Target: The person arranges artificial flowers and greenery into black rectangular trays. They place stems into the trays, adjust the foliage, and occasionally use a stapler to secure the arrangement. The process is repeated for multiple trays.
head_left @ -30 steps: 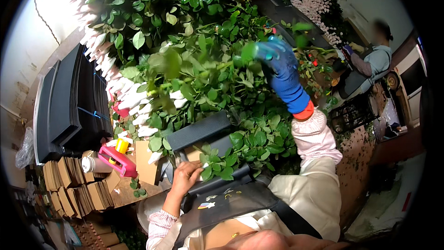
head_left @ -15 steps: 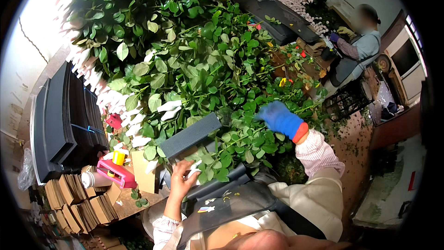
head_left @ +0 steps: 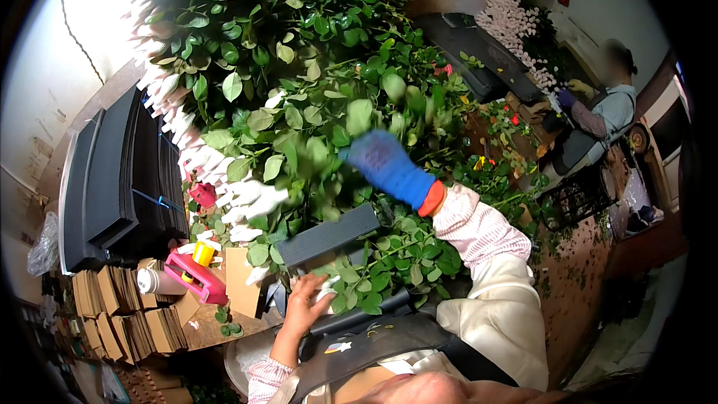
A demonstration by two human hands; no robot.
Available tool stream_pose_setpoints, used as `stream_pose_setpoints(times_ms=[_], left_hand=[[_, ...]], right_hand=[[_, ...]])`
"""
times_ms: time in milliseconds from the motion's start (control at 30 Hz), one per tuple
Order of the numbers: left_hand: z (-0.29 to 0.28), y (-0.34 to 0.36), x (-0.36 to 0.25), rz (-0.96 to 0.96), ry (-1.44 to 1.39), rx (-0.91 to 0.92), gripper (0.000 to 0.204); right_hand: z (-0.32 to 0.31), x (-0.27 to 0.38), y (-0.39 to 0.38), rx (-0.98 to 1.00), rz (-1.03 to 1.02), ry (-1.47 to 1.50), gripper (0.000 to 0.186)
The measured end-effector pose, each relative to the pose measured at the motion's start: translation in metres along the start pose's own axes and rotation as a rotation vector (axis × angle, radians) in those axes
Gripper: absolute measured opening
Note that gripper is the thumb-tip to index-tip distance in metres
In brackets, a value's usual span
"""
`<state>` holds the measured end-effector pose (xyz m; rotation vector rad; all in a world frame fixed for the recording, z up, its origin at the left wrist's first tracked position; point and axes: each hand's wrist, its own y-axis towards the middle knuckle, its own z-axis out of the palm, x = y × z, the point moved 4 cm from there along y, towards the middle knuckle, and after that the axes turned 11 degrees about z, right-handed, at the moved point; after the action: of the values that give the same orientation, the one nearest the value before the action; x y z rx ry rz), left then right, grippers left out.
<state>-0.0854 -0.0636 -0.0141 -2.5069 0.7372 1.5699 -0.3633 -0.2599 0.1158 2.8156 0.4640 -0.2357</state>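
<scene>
My left hand (head_left: 305, 301) is closed on a small white sleeved bud (head_left: 326, 286) at the end of a leafy stem (head_left: 374, 275), low in the middle of the head view, beside a dark ridged block (head_left: 329, 234). Above the block, my right hand (head_left: 378, 164), in a blue glove, reaches into a deep pile of leafy cut stems (head_left: 314, 105); motion and leaves hide its fingers. Rows of white-sleeved flower heads (head_left: 161, 93) line the left side of the pile.
At left stand stacked black boards (head_left: 120, 179), folded cardboard (head_left: 131, 307), a cup (head_left: 148, 281) and a pink tool (head_left: 198, 273). A co-worker (head_left: 606, 105) sits at right near more white flower heads (head_left: 508, 22), a black crate (head_left: 568, 198) and leaf litter on the floor (head_left: 568, 269).
My right hand was high among the leaves, dropped lower to the right, and now has moved leftward into the middle of the pile. My left hand stays by the block.
</scene>
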Motion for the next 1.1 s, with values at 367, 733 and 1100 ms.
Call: stream_pose_setpoints(times_ms=[367,733,1100], left_hand=[[-0.004,0.005,-0.006,0.127,0.143,-0.014,0.034],[0.006,0.019,0.001,0.086,0.16,-0.079,0.021],[0.012,0.014,0.016,0.027,0.076,-0.161,0.027]], right_hand=[[-0.004,-0.043,0.025,0.167,0.08,0.684,0.039],[0.037,-0.109,0.093,-0.135,0.193,0.28,0.033],[-0.052,-0.119,0.105,-0.078,0.233,0.001,0.058]])
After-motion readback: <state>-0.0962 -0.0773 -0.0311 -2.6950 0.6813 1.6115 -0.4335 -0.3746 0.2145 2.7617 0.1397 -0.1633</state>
